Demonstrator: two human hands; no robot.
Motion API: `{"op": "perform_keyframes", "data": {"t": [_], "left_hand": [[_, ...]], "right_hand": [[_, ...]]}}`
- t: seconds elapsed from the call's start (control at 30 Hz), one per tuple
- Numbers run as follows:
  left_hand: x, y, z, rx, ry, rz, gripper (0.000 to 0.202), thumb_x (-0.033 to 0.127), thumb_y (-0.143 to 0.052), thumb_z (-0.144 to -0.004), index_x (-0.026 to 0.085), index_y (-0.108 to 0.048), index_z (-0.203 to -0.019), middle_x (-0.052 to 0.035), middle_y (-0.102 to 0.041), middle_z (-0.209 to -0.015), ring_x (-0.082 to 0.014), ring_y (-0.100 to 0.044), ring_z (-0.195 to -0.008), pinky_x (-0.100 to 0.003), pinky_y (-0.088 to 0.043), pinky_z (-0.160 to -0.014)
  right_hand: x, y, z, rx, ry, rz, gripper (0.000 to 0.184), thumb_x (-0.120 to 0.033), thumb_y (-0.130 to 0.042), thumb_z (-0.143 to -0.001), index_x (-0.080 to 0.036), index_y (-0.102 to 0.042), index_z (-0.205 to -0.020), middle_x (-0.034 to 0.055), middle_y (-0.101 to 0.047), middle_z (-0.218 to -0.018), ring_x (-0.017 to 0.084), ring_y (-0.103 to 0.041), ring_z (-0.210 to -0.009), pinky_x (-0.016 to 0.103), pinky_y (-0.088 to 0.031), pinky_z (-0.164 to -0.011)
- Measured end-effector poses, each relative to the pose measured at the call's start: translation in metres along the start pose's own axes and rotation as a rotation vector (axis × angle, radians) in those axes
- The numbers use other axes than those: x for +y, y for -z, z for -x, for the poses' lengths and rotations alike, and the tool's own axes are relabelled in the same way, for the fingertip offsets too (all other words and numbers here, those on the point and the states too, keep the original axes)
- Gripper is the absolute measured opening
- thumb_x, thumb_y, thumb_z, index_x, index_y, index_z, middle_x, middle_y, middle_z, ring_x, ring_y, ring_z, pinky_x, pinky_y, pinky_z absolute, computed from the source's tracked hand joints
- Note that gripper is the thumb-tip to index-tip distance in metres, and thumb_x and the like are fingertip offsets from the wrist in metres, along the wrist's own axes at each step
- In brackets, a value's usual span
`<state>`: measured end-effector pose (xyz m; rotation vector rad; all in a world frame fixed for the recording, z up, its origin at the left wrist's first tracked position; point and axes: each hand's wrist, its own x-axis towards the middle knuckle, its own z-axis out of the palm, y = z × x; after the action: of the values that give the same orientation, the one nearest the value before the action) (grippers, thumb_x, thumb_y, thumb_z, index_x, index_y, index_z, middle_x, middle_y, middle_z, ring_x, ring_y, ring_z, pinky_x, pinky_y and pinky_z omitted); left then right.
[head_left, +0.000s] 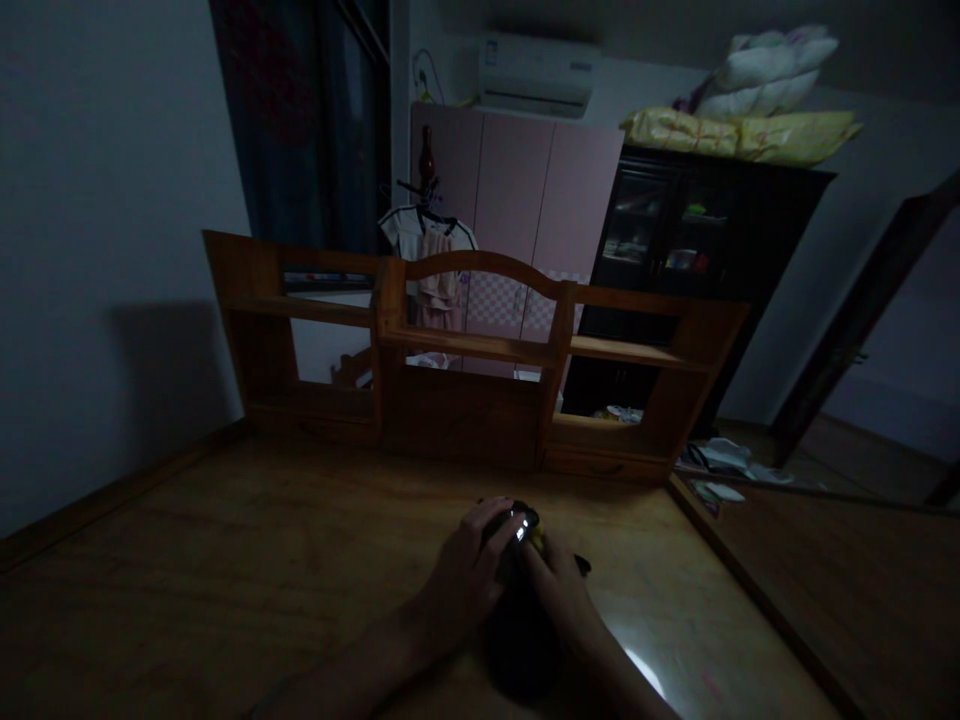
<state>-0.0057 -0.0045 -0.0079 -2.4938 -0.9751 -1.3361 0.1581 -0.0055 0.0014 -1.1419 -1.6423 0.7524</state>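
Note:
Both of my hands meet around a dark, glossy object point(529, 517) low in the middle of the view, over the wooden surface. Its kind is hard to make out in the dim light; a bright glint shows on top and a bit of yellow on its right side. My left hand point(474, 555) lies over its left and top, fingers curled. On the right side, my right hand point(559, 575) grips it, the thumb pressing near the yellow part. A small black tip point(583, 565) juts out beyond the right hand. Below the hands is a dark rounded shape, perhaps shadow.
A wooden shelf unit point(469, 348) with open compartments stands along the far edge of the wooden surface point(300, 530). A white wall point(112, 250) rises on the left. A raised wooden edge point(742, 570) runs along the right. Behind are pink wardrobes point(514, 190) and a black cabinet point(720, 225).

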Motion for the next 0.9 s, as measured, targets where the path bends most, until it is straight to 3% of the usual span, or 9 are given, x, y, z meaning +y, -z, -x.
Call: {"op": "perform_keyframes", "data": {"t": [0.1, 0.2, 0.5, 0.73, 0.9], "left_hand": [[0.000, 0.001, -0.002, 0.017, 0.083, 0.043, 0.069, 0.003, -0.047, -0.075, 0.022, -0.029, -0.139, -0.0118, -0.035, -0.138, -0.0251, -0.035, -0.130, -0.045, -0.041, -0.103], [-0.001, 0.000, -0.004, 0.016, 0.115, 0.061, 0.064, 0.007, -0.049, -0.078, 0.020, -0.030, -0.138, -0.0125, -0.037, -0.138, -0.0252, -0.037, -0.130, -0.047, -0.040, -0.104], [-0.004, -0.002, -0.009, -0.010, -0.018, 0.038, 0.063, 0.005, -0.046, -0.076, 0.016, -0.031, -0.137, -0.0123, -0.043, -0.137, -0.0239, -0.037, -0.131, -0.048, -0.039, -0.105], [-0.001, 0.004, -0.009, -0.124, -0.052, 0.026, 0.067, 0.010, -0.048, -0.078, 0.014, -0.026, -0.141, -0.0126, -0.038, -0.142, -0.0251, -0.031, -0.134, -0.046, -0.034, -0.109], [0.000, 0.002, -0.008, -0.073, -0.074, 0.022, 0.068, 0.006, -0.050, -0.075, 0.014, -0.028, -0.139, -0.0122, -0.041, -0.139, -0.0243, -0.032, -0.133, -0.045, -0.035, -0.109]], "right_hand": [[-0.002, -0.004, 0.002, -0.060, -0.122, -0.164, 0.028, -0.034, -0.051, -0.088, -0.018, -0.060, -0.109, 0.0040, -0.066, -0.102, 0.022, -0.061, -0.096, 0.030, -0.048, -0.083], [-0.002, -0.005, 0.002, -0.095, -0.143, -0.231, 0.029, -0.031, -0.052, -0.086, -0.017, -0.060, -0.111, 0.0047, -0.066, -0.105, 0.023, -0.061, -0.098, 0.031, -0.049, -0.085], [0.004, -0.005, 0.001, 0.011, 0.069, -0.144, 0.041, -0.021, -0.048, -0.086, -0.021, -0.049, -0.128, 0.0048, -0.062, -0.112, 0.020, -0.056, -0.108, 0.036, -0.043, -0.098], [0.020, -0.004, -0.001, 0.044, 0.204, 0.063, 0.044, -0.017, -0.042, -0.088, -0.020, -0.044, -0.132, 0.0076, -0.065, -0.107, 0.019, -0.062, -0.092, 0.032, -0.051, -0.082], [0.022, 0.000, 0.000, 0.082, 0.247, 0.190, 0.046, -0.017, -0.043, -0.086, -0.020, -0.043, -0.132, 0.0081, -0.067, -0.102, 0.021, -0.064, -0.087, 0.030, -0.052, -0.073]]}}
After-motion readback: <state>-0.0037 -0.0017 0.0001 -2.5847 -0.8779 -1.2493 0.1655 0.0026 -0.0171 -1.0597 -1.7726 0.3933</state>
